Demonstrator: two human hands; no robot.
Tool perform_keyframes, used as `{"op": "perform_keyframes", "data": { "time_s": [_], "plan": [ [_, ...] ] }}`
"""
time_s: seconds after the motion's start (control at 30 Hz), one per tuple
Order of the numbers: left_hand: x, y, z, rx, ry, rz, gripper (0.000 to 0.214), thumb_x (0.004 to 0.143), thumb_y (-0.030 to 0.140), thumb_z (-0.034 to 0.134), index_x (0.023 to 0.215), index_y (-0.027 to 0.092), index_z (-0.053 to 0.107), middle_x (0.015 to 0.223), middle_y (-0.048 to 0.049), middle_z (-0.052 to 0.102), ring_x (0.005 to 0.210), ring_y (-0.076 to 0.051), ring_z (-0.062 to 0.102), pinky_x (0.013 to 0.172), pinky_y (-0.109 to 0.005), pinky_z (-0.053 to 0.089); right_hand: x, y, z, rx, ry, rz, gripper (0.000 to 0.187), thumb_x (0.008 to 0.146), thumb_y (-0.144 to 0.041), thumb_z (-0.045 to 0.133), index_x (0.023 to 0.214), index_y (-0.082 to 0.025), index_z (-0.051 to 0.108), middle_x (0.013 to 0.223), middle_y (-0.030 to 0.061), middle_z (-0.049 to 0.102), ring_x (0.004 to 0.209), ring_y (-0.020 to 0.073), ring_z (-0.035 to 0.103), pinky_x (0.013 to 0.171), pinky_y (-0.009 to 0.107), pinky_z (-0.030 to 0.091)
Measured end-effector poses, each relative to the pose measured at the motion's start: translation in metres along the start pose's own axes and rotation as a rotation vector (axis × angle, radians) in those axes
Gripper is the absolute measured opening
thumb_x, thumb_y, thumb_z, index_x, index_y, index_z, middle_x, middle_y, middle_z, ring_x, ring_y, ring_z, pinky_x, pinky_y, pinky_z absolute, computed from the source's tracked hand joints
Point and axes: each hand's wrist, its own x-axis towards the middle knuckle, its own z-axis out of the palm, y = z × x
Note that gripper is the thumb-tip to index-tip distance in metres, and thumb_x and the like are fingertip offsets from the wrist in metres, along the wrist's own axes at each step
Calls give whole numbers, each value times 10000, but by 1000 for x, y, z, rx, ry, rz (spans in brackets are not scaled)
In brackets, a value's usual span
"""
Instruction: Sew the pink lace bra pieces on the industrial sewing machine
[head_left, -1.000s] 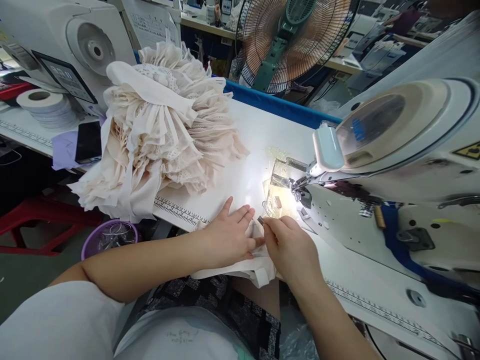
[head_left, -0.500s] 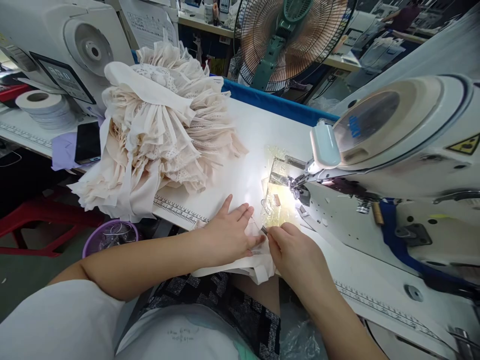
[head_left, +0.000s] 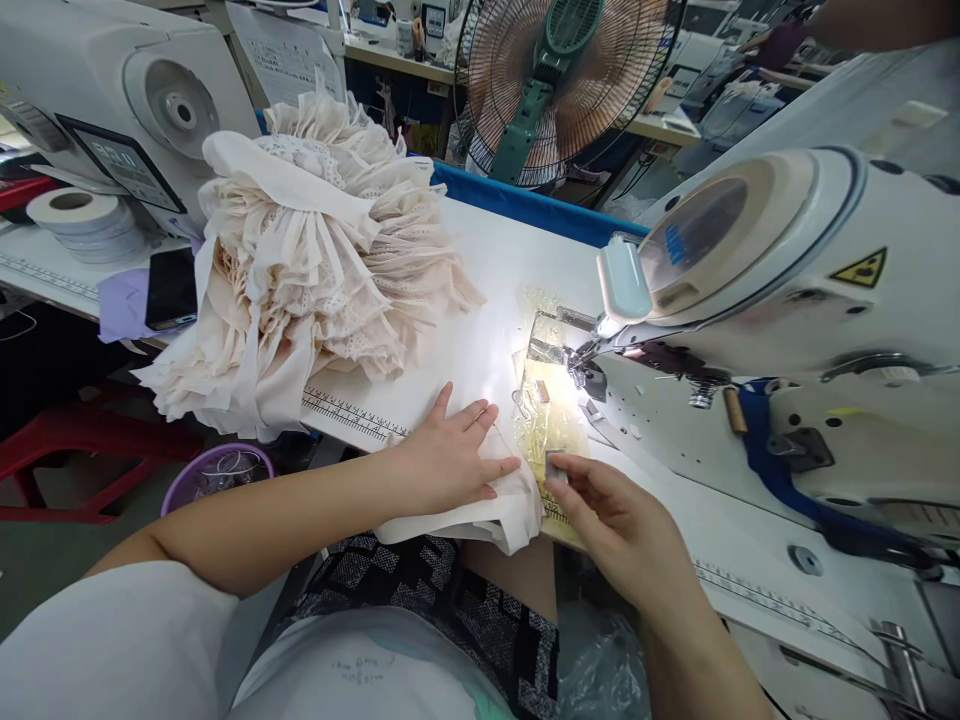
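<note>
My left hand (head_left: 450, 455) lies flat with fingers spread on a cream fabric piece (head_left: 487, 510) at the table's front edge. My right hand (head_left: 611, 520) pinches a small grey metal tool (head_left: 556, 463), likely thread snips, just right of the fabric. Both hands sit in front of the needle and presser foot (head_left: 577, 372) of a white sewing machine (head_left: 787, 330), which lights the yellowed tape patch (head_left: 551, 425) on the table.
A tall heap of cream lace-trimmed pieces (head_left: 315, 250) fills the table's left. Beyond it are another machine (head_left: 127, 100), a tape roll (head_left: 82, 220) and a phone (head_left: 171, 288). A fan (head_left: 570, 80) stands behind; a purple bin (head_left: 217, 475) sits below.
My right hand has drawn back to the right, away from the fabric and my left fingertips, still pinching the small tool. The left hand stays pressed on the fabric.
</note>
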Motion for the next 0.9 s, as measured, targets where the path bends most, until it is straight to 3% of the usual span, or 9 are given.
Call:
{"op": "perform_keyframes", "data": {
  "time_s": [0.07, 0.17, 0.33, 0.47, 0.63, 0.73, 0.8, 0.9],
  "plan": [
    [-1, -2, 0, -8, 0, 3, 430, 901, 484, 433, 1307, 346, 462, 1433, -169, 342, 1340, -350, 271, 1015, -655, 149, -4, 4, -1, 93, -38, 14, 359, 824, -387, 563, 1134, -206, 572, 998, 80, 650, 838, 185, 625, 721, 318, 532],
    [-3, -8, 2, -29, -14, 24, 446, 899, 499, 427, 1320, 355, 440, 1457, -152, 304, 1350, -337, 253, 1023, -649, 143, -9, 3, 2, 89, 32, -21, 308, 849, -378, 542, 1096, -198, 579, 978, 85, 647, 815, 181, 623, 717, 327, 536],
    [-9, -24, 0, -96, -45, 93, 508, 875, 566, 414, 1342, 364, 407, 1497, -137, 211, 1367, -342, 208, 1029, -653, 115, -22, -8, 34, -131, 158, -277, 300, 829, -347, 593, 1084, -199, 539, 874, 56, 609, 656, 145, 569, 585, 299, 533],
    [-10, -36, -3, -110, -111, 157, 644, 800, 637, 485, 1369, 358, 365, 1509, -132, 171, 1381, -347, 157, 1044, -641, 89, -31, -3, 55, -340, 288, -429, 268, 859, -232, 519, 1113, -156, 476, 931, 107, 564, 846, 213, 571, 665, 351, 536],
    [-10, -39, -6, -79, -122, 205, 725, 741, 678, 528, 1369, 356, 364, 1500, -145, 194, 1373, -361, 175, 1037, -649, 94, -34, 15, 37, -425, 182, -498, 303, 851, -111, 411, 1149, -160, 436, 998, 118, 541, 959, 222, 549, 761, 370, 525],
    [-9, -31, -8, -23, -65, 197, 698, 750, 702, 487, 1333, 321, 435, 1475, -156, 261, 1358, -354, 220, 1036, -656, 84, -31, 19, 25, -462, 121, -553, 327, 843, -88, 387, 1154, -175, 435, 1012, 113, 546, 974, 217, 557, 763, 359, 528],
    [-9, -21, -7, 30, 15, 212, 667, 787, 682, 451, 1291, 247, 497, 1449, -164, 314, 1335, -338, 271, 1056, -631, 88, -28, 18, 23, -465, 106, -574, 323, 845, -77, 369, 1144, -175, 444, 1013, 113, 555, 962, 211, 566, 762, 356, 529],
    [-9, -2, 0, 86, 101, 230, 652, 852, 612, 409, 1198, 82, 563, 1306, -191, 486, 1209, -296, 431, 1081, -481, 230, -27, 15, 24, -466, 67, -572, 298, 854, -71, 353, 1111, -171, 465, 999, 109, 568, 920, 198, 576, 748, 348, 528]
  ]
}}
